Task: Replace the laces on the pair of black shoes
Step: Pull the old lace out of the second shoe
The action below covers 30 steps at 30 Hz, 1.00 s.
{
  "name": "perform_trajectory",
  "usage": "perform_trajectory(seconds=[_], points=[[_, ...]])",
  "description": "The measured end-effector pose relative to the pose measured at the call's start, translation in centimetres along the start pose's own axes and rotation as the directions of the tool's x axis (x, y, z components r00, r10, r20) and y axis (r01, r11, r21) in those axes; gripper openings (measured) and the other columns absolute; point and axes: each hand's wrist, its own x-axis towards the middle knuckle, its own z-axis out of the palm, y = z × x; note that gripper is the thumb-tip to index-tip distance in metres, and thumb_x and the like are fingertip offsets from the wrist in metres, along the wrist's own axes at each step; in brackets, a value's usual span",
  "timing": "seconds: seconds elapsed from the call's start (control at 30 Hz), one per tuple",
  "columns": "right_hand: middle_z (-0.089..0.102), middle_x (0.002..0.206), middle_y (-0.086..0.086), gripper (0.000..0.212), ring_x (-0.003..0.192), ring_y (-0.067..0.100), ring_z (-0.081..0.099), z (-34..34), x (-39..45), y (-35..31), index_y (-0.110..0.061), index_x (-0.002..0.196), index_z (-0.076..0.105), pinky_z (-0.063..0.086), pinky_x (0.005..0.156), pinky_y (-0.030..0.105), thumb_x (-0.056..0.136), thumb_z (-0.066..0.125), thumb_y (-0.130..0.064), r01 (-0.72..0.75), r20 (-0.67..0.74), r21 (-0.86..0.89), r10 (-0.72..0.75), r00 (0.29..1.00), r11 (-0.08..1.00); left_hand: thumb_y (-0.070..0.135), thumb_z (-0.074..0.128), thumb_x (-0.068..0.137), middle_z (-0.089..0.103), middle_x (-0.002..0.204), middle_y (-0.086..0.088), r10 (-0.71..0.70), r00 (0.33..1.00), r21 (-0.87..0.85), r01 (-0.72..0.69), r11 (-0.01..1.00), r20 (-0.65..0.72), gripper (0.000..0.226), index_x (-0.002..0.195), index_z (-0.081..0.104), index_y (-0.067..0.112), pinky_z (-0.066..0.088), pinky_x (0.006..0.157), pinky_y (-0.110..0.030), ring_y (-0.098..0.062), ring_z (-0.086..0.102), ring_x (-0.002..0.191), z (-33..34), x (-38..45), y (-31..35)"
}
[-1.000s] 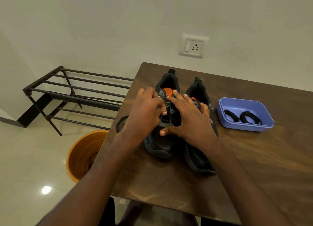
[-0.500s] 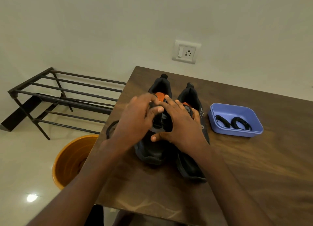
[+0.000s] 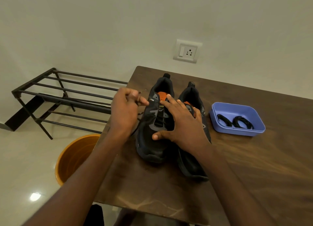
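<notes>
While my right hand (image 3: 182, 124) lies spread flat across both black shoes, its thumb rests on the toe area of the left shoe (image 3: 152, 134) and its fingers reach up toward that shoe's orange-lined tongue. Its palm covers much of the right shoe (image 3: 191, 164), which stands just beside the left one, touching it, both with toes toward me on the dark wooden table (image 3: 254, 166). My left hand (image 3: 125, 110) hovers at the left shoe's outer side, fingers curled, pinching the end of a thin black lace (image 3: 139, 93) between thumb and fingertips; a dark strand trails down beneath it along the shoe. Off to my right, well apart from the shoes, a blue tray (image 3: 237, 107) holds two coiled black laces (image 3: 234, 121). Beside the table's left edge an orange bucket (image 3: 72, 159) stands on the floor, with a black metal rack (image 3: 64, 97) behind it.
</notes>
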Motion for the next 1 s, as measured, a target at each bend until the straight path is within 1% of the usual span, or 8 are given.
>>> perform_trajectory(seconds=[0.07, 0.2, 0.33, 0.43, 0.5, 0.57, 0.7, 1.0], points=[[-0.001, 0.171, -0.020, 0.112, 0.159, 0.011, -0.002, 0.0, -0.1, 0.0, -0.046, 0.161, 0.015, -0.008, 0.124, 0.057, 0.071, 0.076, -0.072, 0.008, -0.004, 0.009, -0.008, 1.000, 1.000, 0.022, 0.049, 0.108, 0.074, 0.089, -0.002, -0.035, 0.999, 0.014, 0.035, 0.999, -0.009, 0.019, 0.104, 0.063, 0.010, 0.051, 0.080, -0.024, -0.005, 0.071, 0.086, -1.4, 0.8, 0.4], [0.002, 0.172, -0.017, 0.106, 0.159, 0.010, 0.001, 0.1, 0.0, -0.2, -0.044, 0.160, 0.023, -0.008, 0.125, 0.059, 0.072, 0.076, -0.073, 0.019, -0.011, 0.015, -0.018, 1.000, 1.000, 0.023, 0.060, 0.102, 0.069, 0.070, -0.010, 0.003, 0.979, 0.224, -0.050, 0.973, 0.205, 0.037, 0.071, 0.069, 0.004, 0.055, 0.078, -0.034, -0.021, 0.066, 0.071, -3.2, 0.7, -0.4], [0.022, 0.170, -0.010, 0.059, 0.157, 0.013, 0.016, 0.6, -0.2, -0.4, -0.041, 0.138, 0.055, -0.007, 0.123, 0.062, 0.085, 0.071, -0.063, 0.050, -0.162, -0.012, -0.052, 0.985, 0.999, 0.035, 0.063, 0.100, 0.062, 0.054, -0.003, 0.108, 0.945, 0.384, -0.227, 0.895, 0.308, 0.045, 0.060, 0.064, 0.015, 0.060, 0.069, -0.044, -0.020, 0.060, 0.051, -3.1, 0.4, -0.8], [0.041, 0.160, -0.004, 0.017, 0.153, 0.017, 0.028, 1.0, 0.0, -1.5, -0.032, 0.111, 0.072, -0.001, 0.122, 0.064, 0.097, 0.065, -0.039, 0.028, -0.321, -0.085, -0.053, 0.946, 0.996, 0.032, 0.066, 0.097, 0.067, 0.094, 0.009, 0.265, 0.897, 0.478, -0.417, 0.773, 0.354, 0.008, 0.093, 0.068, 0.026, 0.059, 0.080, -0.041, -0.008, 0.063, 0.084, -2.3, 0.4, -1.0], [0.040, 0.161, -0.001, 0.013, 0.154, 0.019, 0.028, 1.5, 0.3, -2.4, -0.028, 0.105, 0.075, 0.001, 0.120, 0.066, 0.096, 0.066, -0.030, -0.002, -0.312, -0.144, -0.044, 0.949, 0.990, 0.034, 0.070, 0.094, 0.050, 0.143, 0.010, 0.272, 0.828, 0.437, -0.504, 0.745, 0.491, 0.039, 0.132, 0.059, 0.031, 0.047, 0.107, -0.038, -0.012, 0.052, 0.127, -1.9, 0.7, -1.2], [0.036, 0.162, 0.000, 0.012, 0.155, 0.020, 0.025, 1.7, 0.6, -2.9, -0.026, 0.102, 0.076, 0.001, 0.120, 0.065, 0.093, 0.069, -0.028, -0.020, -0.270, -0.166, -0.026, 0.962, 0.986, 0.040, 0.073, 0.092, 0.014, 0.169, 0.014, 0.240, 0.733, 0.407, -0.583, 0.704, 0.636, 0.072, 0.155, 0.038, 0.036, 0.023, 0.120, -0.034, -0.015, 0.022, 0.152, -1.8, 1.0, -1.0], [0.043, 0.157, -0.005, 0.010, 0.150, 0.017, 0.033, 1.6, 0.7, -2.9, -0.026, 0.099, 0.078, 0.005, 0.123, 0.062, 0.093, 0.071, -0.027, -0.026, -0.292, -0.106, -0.006, 0.956, 0.994, 0.051, 0.078, 0.084, -0.016, 0.169, 0.023, 0.089, 0.653, 0.462, -0.620, 0.634, 0.752, 0.105, 0.163, 0.011, 0.040, 0.009, 0.125, -0.047, -0.010, -0.008, 0.157, -2.0, 1.3, -1.4], [0.059, 0.138, -0.004, 0.008, 0.129, 0.015, 0.054, 2.1, 0.1, -2.2, -0.024, 0.091, 0.078, 0.024, 0.119, 0.059, 0.091, 0.072, -0.019, 0.035, -0.450, -0.024, -0.042, 0.892, 0.999, 0.043, 0.093, 0.068, -0.010, 0.168, 0.028, 0.056, 0.680, 0.422, -0.515, 0.746, 0.731, 0.113, 0.158, 0.024, 0.043, 0.025, 0.113, -0.028, -0.005, 0.013, 0.151, -1.9, 1.2, -1.2]])
